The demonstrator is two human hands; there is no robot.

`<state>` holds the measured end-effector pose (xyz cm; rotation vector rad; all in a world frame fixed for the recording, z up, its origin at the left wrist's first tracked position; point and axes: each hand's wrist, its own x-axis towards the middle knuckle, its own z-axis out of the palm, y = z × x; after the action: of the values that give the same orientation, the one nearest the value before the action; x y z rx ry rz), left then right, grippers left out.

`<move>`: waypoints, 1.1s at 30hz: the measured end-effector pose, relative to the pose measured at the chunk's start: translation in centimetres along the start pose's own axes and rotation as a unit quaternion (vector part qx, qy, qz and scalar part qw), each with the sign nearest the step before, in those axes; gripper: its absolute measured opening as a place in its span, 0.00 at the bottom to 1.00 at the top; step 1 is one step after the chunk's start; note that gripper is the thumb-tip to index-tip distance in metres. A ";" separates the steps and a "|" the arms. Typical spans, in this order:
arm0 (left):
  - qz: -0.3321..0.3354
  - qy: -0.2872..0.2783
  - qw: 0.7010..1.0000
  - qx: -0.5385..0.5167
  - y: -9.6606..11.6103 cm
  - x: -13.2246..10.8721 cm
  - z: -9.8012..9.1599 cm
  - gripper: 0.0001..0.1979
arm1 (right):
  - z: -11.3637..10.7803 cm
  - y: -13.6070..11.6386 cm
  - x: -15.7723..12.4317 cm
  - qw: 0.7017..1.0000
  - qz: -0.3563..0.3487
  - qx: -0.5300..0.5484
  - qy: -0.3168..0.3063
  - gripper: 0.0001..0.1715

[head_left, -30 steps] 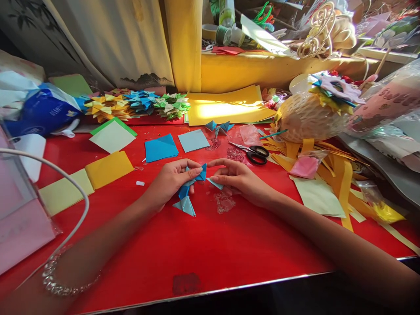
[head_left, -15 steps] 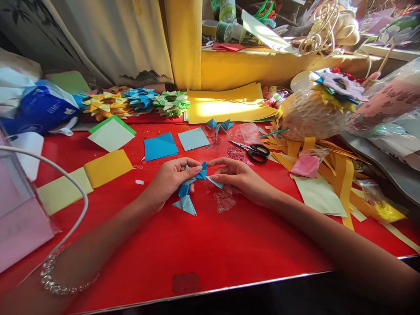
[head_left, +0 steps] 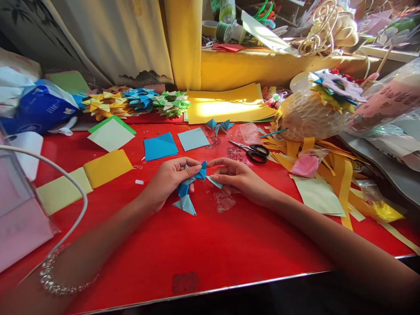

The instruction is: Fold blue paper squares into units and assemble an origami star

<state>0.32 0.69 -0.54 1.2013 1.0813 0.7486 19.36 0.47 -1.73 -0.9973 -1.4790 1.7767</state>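
Observation:
Between thumb and fingers, my left hand (head_left: 172, 179) grips a chain of joined blue origami pieces (head_left: 185, 204), dark and light blue by turns, whose lower end hangs below my palm. Pinched in my right hand (head_left: 241, 177) is a small light blue folded paper piece (head_left: 215, 181). Its tip is close to the chain's upper end; I cannot tell whether they touch. Beyond my hands lie several loose folded blue pieces (head_left: 217, 127), a stack of dark blue paper squares (head_left: 160, 146) and light blue paper squares (head_left: 193, 139).
Black-handled scissors (head_left: 257, 153) lie beyond my right hand. Yellow paper strips (head_left: 346, 192) and a pale green sheet (head_left: 317, 195) spread at the right. A white cable (head_left: 80, 188) arches over the left side. Finished origami rings (head_left: 110, 104) line the back of the red table (head_left: 210, 258).

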 end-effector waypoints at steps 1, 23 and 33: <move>-0.001 -0.001 1.000 0.000 0.0 0.0 0.0 0.13 | 0.0 0.0 0.0 1.000 -0.001 -0.004 0.000 0.16; 0.027 0.007 0.996 0.082 -0.4 -0.2 0.2 0.14 | 0.5 0.3 -0.4 0.991 -0.082 -0.101 0.043 0.16; 0.054 0.066 0.995 0.043 -0.3 -0.4 0.7 0.14 | 0.5 0.1 -0.1 0.994 -0.038 -0.026 0.096 0.15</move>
<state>0.79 0.04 -0.69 1.3056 1.1732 0.8825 18.97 0.13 -1.74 -1.0894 -1.4287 1.5503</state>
